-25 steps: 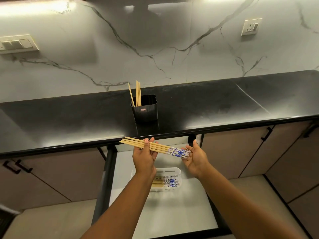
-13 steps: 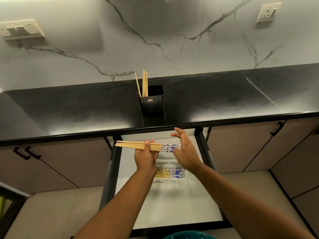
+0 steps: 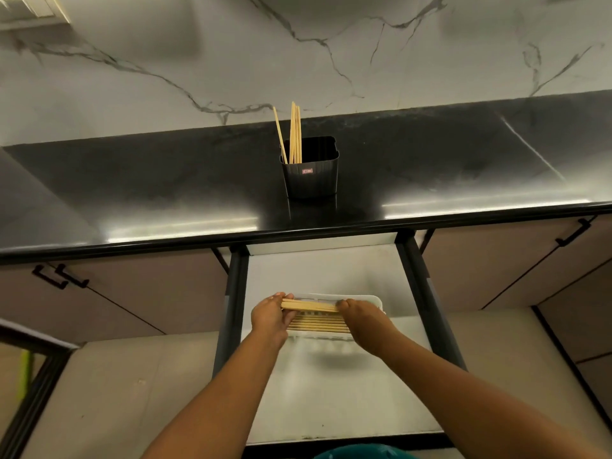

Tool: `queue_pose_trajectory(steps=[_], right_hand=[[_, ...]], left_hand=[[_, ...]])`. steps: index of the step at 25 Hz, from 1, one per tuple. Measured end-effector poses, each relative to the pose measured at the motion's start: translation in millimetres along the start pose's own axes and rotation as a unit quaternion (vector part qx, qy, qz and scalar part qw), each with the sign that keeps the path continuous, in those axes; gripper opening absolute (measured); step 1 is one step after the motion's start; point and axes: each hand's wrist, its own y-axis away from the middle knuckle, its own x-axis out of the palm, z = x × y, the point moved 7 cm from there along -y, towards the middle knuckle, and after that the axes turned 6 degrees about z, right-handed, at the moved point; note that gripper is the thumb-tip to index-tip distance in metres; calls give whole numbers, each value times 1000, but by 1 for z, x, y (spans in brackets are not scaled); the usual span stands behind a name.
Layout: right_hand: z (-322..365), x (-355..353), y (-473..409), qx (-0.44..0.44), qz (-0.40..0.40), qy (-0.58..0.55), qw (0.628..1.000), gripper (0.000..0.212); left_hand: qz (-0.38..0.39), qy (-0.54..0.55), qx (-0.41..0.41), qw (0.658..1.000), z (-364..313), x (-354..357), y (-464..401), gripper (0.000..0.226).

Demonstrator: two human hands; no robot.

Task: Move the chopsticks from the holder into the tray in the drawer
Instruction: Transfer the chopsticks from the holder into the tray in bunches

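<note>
Both hands have come down from up near the edge of the desk (image 3: 165, 200) and now sit low over the white tray (image 3: 376, 301) in the open drawer (image 3: 331, 392). The left hand (image 3: 270, 318) pinches one end of a bunch of chopsticks (image 3: 309, 305), and the right hand (image 3: 362, 318) grips the other end, so the bunch lies flat between them. It is right above more chopsticks already lying in the tray (image 3: 316, 324), just under the hands. I think the bunch is about to be laid down with them. I cannot tell if it touches them yet. Far past the hands, on the desk, the black holder (image 3: 311, 175) has a few chopsticks still standing in it (image 3: 293, 134), so the job is not finished and more trips are needed.
</note>
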Motion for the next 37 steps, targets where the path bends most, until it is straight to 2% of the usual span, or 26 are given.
queue_pose_trajectory(steps=[2,3,4,5,7,8,9,11,12,13,19,23,26,32,37], right_hand=[[-18,14,-7,29,36,-5,999,34],[-26,20,-11,45,52,-2,998,36],[-33,26,-17,55,65,5,996,37],[-38,31,-23,57,80,14,995,37],[-40,38,-39,51,111,40,992,33],[-39,41,-47,49,122,55,990,32],[-38,45,-55,51,132,61,988,32],[-37,53,-66,65,145,54,986,31],[-38,58,-69,74,148,53,985,31],[-39,62,-71,79,150,55,984,33],[-44,72,-75,90,150,114,978,29],[-51,69,-72,121,147,100,977,24],[-55,76,-70,124,146,67,979,29],[-52,92,-61,176,172,-92,965,46],[-42,100,-48,208,154,-122,958,52]], left_hand=[[-38,-32,11,999,-11,-20,-20,15],[-60,-90,42,993,-18,-29,-27,12],[-76,-189,93,975,-26,-35,-32,9],[-73,-309,157,935,-33,-33,-32,7],[22,-498,272,823,-30,-12,-26,3],[82,-576,294,758,-18,-1,-26,14],[136,-656,288,684,2,8,-30,32],[186,-784,247,538,40,10,-41,62],[200,-814,235,491,53,10,-47,68],[211,-829,229,465,61,10,-53,71],[228,-859,155,431,61,14,-93,75],[229,-879,123,399,66,10,-96,80],[224,-894,107,372,72,9,-94,85],[230,-886,83,393,74,8,-94,87],[217,-887,84,399,76,11,-97,88]])
